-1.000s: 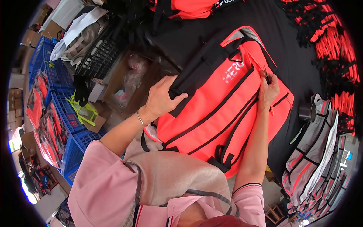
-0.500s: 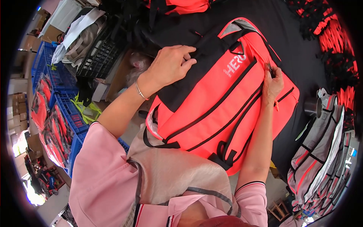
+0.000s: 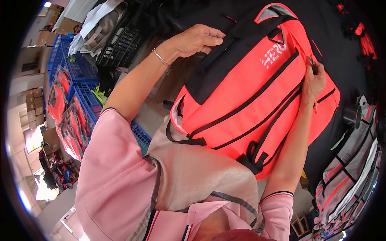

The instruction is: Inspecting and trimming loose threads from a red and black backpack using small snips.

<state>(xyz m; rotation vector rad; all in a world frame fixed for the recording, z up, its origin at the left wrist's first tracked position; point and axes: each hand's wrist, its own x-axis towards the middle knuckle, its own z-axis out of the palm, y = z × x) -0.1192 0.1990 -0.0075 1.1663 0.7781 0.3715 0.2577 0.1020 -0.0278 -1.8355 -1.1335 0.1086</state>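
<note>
A bright coral-red backpack [image 3: 245,112] with black straps and trim lies slanted across the black-covered worktop, its near end over my lap. My left hand [image 3: 199,40] is at its upper left edge, thumb and forefinger closed on the black side panel [image 3: 215,58]. On the far right side, my right hand [image 3: 314,84] is closed near the backpack's seam. A small dark thing shows between its thumb and forefinger, too small to name. Below that hand hangs a short orange piece [image 3: 315,107]. White lettering marks the red face, beside a black loop [image 3: 276,37].
Blue crates [image 3: 82,90] with plastic-wrapped red goods [image 3: 72,120] stand at left, near a black crate [image 3: 120,46] with grey fabric. Grey bag pieces with red stripes [image 3: 341,172] hang at lower right, below a metal cylinder [image 3: 352,115]. A beige apron [image 3: 201,172] covers my front.
The view has shifted, so the backpack and both hands appear farther right and up. My left fingers remain at the black panel's edge and my right hand stays at the seam.
</note>
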